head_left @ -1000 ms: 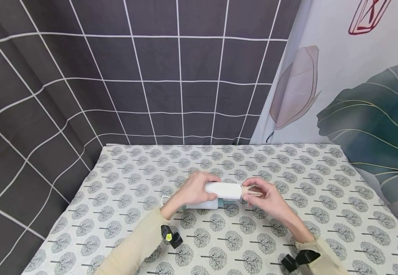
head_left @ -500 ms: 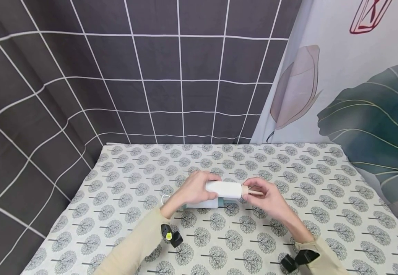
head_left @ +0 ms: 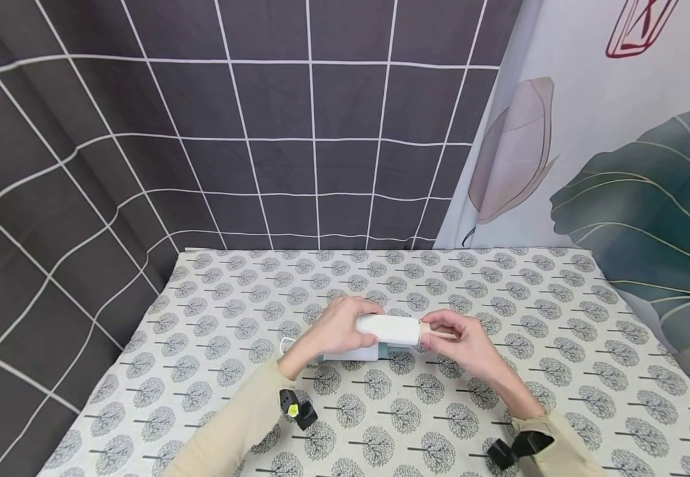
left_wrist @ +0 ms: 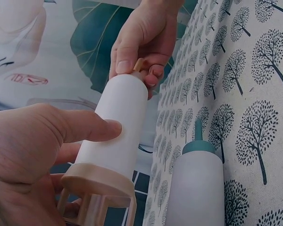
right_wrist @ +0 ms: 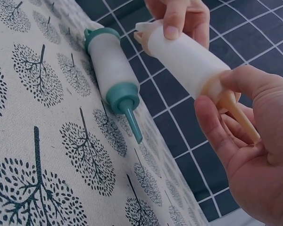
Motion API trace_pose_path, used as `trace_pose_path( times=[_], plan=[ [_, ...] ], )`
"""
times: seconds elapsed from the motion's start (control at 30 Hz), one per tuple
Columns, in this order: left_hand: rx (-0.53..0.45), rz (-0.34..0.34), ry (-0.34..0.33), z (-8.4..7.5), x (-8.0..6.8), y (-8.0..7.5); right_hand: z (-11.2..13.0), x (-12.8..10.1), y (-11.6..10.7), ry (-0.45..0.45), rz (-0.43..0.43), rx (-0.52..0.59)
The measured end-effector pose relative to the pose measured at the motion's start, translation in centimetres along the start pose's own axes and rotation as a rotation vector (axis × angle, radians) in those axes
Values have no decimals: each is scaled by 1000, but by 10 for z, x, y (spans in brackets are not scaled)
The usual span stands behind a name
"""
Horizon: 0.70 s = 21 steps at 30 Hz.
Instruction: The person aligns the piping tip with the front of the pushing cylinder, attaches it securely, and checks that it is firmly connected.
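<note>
My left hand grips the body of a white squeeze bottle with beige ends, held sideways above the cloth. At its right end, my right hand pinches the beige cap between thumb and fingers. From that cap a slim beige nozzle points toward the right palm, with a second beige piece partly hidden by the fingers. An open-framed beige base shows at the other end in the left wrist view. A second squeeze bottle, white with teal ends, lies on the cloth just below the held one.
A pale cloth printed with grey trees covers the table. Behind it hangs a dark curtain with white grid lines. A white curtain with large leaves hangs at the right.
The right fingers and the beige nozzle have shifted very slightly, the nozzle seeming to turn a little. Both hands keep the same place and hold on the bottle.
</note>
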<state>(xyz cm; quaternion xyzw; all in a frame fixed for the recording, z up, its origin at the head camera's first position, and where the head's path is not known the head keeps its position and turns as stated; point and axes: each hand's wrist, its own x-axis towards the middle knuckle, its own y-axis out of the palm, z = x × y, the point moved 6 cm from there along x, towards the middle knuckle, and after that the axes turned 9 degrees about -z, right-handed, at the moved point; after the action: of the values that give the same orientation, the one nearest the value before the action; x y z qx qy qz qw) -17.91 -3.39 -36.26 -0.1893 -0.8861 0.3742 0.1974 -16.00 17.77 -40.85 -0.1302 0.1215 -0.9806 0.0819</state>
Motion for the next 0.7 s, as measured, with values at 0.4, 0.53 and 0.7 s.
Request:
trace_pose_path(
  times=[0.4,0.53,0.7],
  plan=[
    [9,-7,17,-2,0,0,0,0,0,23,55,37],
    [20,-7,8,-2,-1,-1,0,0,0,37,75,49],
    [19,-10,14,-2,-2,-1,-1,0,0,63,81,29]
  ],
)
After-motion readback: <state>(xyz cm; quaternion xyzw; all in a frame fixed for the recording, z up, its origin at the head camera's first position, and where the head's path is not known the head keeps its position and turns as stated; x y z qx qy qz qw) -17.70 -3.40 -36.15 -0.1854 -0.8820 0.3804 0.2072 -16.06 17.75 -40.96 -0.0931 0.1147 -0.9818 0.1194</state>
